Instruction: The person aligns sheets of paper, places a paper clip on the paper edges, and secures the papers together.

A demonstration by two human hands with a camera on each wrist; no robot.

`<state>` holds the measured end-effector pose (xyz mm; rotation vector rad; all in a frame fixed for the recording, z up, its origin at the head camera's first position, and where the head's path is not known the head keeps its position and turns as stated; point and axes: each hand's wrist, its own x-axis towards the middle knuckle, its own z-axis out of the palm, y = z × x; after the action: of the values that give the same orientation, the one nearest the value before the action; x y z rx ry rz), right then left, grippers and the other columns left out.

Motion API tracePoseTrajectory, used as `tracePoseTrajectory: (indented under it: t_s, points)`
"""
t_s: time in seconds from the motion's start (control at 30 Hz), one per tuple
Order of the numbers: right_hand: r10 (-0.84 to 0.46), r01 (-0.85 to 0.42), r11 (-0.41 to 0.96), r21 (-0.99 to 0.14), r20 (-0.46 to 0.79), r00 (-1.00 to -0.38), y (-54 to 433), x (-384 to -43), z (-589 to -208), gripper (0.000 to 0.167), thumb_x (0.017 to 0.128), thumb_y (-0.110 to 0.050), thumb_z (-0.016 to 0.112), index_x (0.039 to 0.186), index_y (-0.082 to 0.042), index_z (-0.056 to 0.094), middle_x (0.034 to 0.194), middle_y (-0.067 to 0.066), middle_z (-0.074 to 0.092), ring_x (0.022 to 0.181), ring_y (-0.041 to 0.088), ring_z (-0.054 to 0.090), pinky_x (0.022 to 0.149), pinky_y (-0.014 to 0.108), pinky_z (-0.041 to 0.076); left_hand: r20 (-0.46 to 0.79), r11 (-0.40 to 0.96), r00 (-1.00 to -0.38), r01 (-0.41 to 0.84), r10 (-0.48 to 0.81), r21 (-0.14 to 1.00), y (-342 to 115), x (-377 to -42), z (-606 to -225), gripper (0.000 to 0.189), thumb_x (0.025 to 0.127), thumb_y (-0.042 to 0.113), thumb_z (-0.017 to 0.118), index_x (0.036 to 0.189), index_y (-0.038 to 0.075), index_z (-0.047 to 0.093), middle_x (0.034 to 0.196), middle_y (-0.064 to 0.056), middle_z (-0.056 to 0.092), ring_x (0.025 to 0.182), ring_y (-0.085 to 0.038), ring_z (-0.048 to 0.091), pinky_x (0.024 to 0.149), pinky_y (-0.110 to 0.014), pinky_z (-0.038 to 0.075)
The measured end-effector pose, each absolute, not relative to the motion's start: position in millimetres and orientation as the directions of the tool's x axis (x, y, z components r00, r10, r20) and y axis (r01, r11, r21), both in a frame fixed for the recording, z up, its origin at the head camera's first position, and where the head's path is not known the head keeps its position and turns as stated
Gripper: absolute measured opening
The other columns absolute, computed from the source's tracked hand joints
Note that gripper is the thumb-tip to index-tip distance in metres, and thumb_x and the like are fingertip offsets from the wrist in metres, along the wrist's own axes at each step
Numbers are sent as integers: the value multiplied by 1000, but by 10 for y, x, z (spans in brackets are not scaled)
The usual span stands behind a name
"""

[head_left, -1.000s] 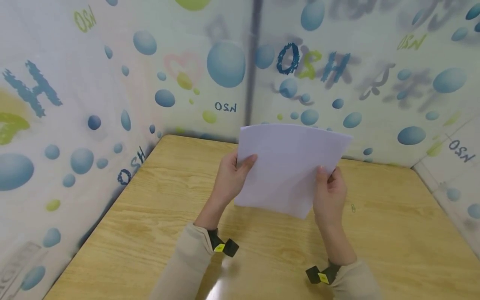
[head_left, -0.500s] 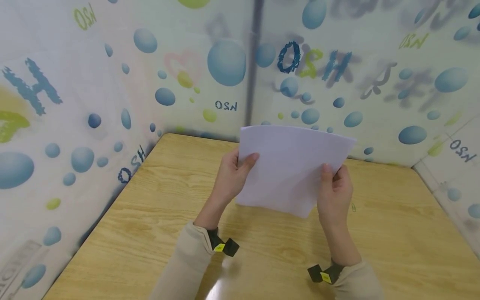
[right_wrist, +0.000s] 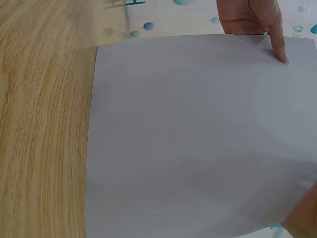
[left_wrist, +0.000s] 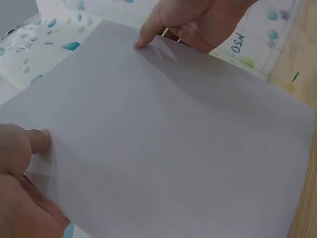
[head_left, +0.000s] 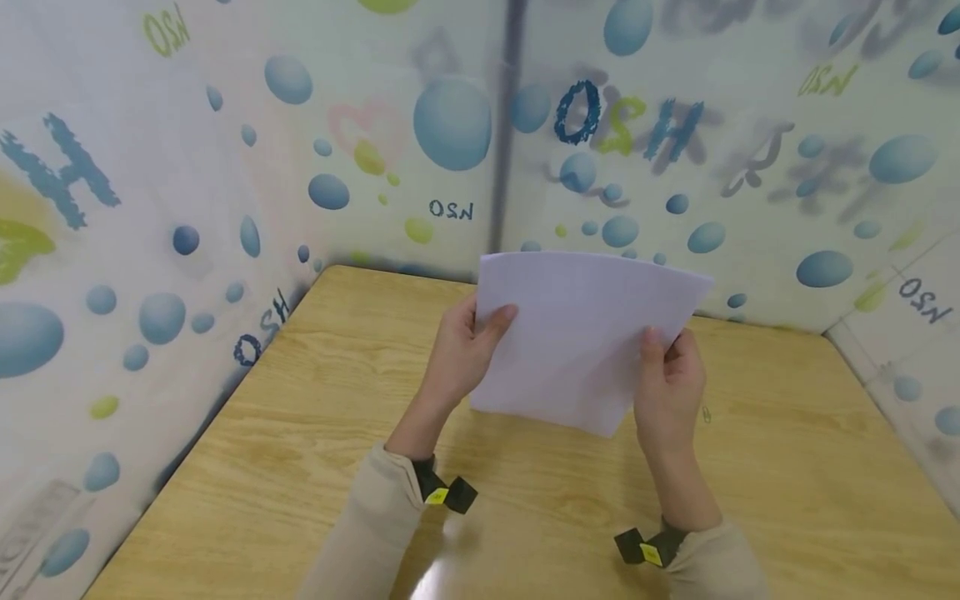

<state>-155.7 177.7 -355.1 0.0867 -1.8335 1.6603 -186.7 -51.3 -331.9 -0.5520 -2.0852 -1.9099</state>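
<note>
A blank white sheet of paper point(head_left: 562, 342) is held up above the table, tilted and slightly bowed. My left hand point(head_left: 465, 350) grips its left edge, thumb on the near face and the other fingers behind it. On the right edge my right hand point(head_left: 667, 392) pinches the paper the same way. The left wrist view shows the paper point(left_wrist: 173, 139) filling most of the frame, with both thumbs on its face. In the right wrist view the paper point(right_wrist: 198, 124) also looks blank. Its far side is hidden, and whether it is one sheet or several I cannot tell.
A small green paper clip point(head_left: 707, 414) lies on the wooden table point(head_left: 300, 467), just right of my right hand. Panels point(head_left: 390, 192) printed with blue bubbles and letters stand around the table's back and sides. Each wrist carries a black strap with a small block.
My right hand has shifted slightly to the right along with the paper's right edge, coming nearer to the paper clip in the view. The left hand's grip looks unchanged.
</note>
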Motion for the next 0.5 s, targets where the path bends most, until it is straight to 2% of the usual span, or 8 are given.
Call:
tracePoseTrajectory:
  t_s: [0.27,0.5]
  points:
    - [386,-510,180,-841,537,-750,1760,-1581,-3513,26,101,-22,55,115,-2,61,106,11,66,94,21,62,77,26,50,495,49,-862,502,111,863,-524,-1903,-3327,29,98,20,60,124,6,61,111,-8,68,98,-20,65,83,-43,52]
    - [371,-497,206,-843,537,-758,1760,-1556,-3538,26,102,-20,52,118,-2,60,110,11,66,96,21,64,78,25,51,467,20,-876,473,120,881,-530,-1907,-3357,28,98,17,60,124,6,62,110,-8,68,96,-20,66,80,-41,53]
